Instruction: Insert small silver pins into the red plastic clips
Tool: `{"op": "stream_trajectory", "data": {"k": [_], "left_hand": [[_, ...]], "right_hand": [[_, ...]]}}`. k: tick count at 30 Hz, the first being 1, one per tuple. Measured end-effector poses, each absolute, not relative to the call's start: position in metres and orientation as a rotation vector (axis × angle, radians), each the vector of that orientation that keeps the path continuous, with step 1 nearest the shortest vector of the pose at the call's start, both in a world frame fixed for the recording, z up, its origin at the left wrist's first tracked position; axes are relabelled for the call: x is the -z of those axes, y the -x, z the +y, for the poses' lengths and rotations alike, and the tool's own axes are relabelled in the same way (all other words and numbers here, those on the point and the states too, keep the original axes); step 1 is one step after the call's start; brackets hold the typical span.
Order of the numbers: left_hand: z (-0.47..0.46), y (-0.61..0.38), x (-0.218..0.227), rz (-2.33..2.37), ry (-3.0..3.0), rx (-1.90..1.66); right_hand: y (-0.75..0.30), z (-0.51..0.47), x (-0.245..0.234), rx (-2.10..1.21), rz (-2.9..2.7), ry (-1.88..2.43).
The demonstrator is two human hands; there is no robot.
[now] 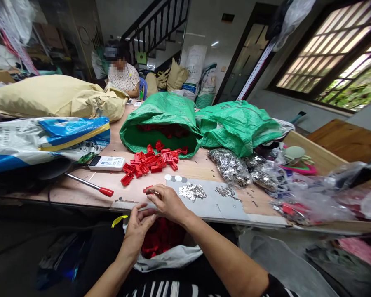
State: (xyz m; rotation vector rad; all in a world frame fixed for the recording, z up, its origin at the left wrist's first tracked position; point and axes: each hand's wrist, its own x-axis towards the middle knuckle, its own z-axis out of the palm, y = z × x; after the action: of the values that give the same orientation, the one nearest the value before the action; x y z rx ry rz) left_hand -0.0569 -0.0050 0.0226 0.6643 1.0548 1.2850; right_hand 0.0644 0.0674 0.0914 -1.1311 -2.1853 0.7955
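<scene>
My right hand (167, 201) is over the table's front edge, fingers pinched at a small red plastic part (147, 189), partly hidden by the fingertips. Just below and to its left, my left hand (139, 229) is half curled, thumb apart from the fingers, with nothing visible in it. Beneath both hands, a white sack (173, 258) holds many red parts (162, 237). Right of my right hand, small shiny metal pieces (192, 192) lie in a pile on a grey sheet (218, 208). More loose red plastic parts (153, 161) are heaped beyond my hands.
A green sack (163, 109) opens toward the red heap; another green sack (238, 123) lies beside it. Left are a white box-shaped device (107, 163) and a red-tipped lever (92, 185). Bags of metal pieces (230, 167) stand right. Another person (123, 76) sits across the table.
</scene>
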Motion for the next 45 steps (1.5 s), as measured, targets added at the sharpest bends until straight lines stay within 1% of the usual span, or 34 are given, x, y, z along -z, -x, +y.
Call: {"op": "stream_trajectory", "data": {"k": [2,4,7,10,12,16,17,19,22,30,39,45], "left_hand": [[-0.007,0.053,-0.024,1.102,-0.683,-1.302],[-0.008,0.049,-0.025,1.171,-0.831,-1.293],[-0.01,0.046,-0.026,1.254,-1.119,-1.231],[-0.01,0.043,-0.025,1.254,-1.198,-1.158],[-0.01,0.042,-0.025,1.223,-1.121,-1.115],[-0.01,0.038,-0.025,1.082,-0.914,-1.067],[-0.01,0.037,-0.025,1.056,-0.88,-1.064],[-0.01,0.035,-0.028,1.033,-0.835,-1.071],[-0.01,0.031,-0.033,1.017,-0.806,-1.088],[-0.009,0.029,-0.039,1.018,-0.774,-1.08],[-0.007,0.028,-0.039,0.994,-0.769,-1.113],[-0.007,0.029,-0.043,0.971,-0.769,-1.123]], "right_hand": [[-0.079,0.048,-0.102,-0.907,-2.128,1.122],[-0.091,0.029,-0.107,-0.997,-2.107,1.133],[-0.104,0.009,-0.103,-1.195,-2.011,1.134],[-0.123,0.005,-0.093,-1.341,-1.874,1.119],[-0.144,0.01,-0.086,-1.229,-1.841,1.212],[-0.194,0.028,-0.072,-0.613,-1.833,1.605],[-0.205,0.032,-0.069,-0.494,-1.834,1.702],[-0.22,0.039,-0.065,-0.361,-1.856,1.837],[-0.227,0.046,-0.061,-0.316,-1.926,1.91],[-0.22,0.059,-0.052,-0.304,-1.991,1.906],[-0.23,0.062,-0.049,-0.344,-1.963,1.864],[-0.233,0.061,-0.05,-0.33,-2.007,1.754]]}}
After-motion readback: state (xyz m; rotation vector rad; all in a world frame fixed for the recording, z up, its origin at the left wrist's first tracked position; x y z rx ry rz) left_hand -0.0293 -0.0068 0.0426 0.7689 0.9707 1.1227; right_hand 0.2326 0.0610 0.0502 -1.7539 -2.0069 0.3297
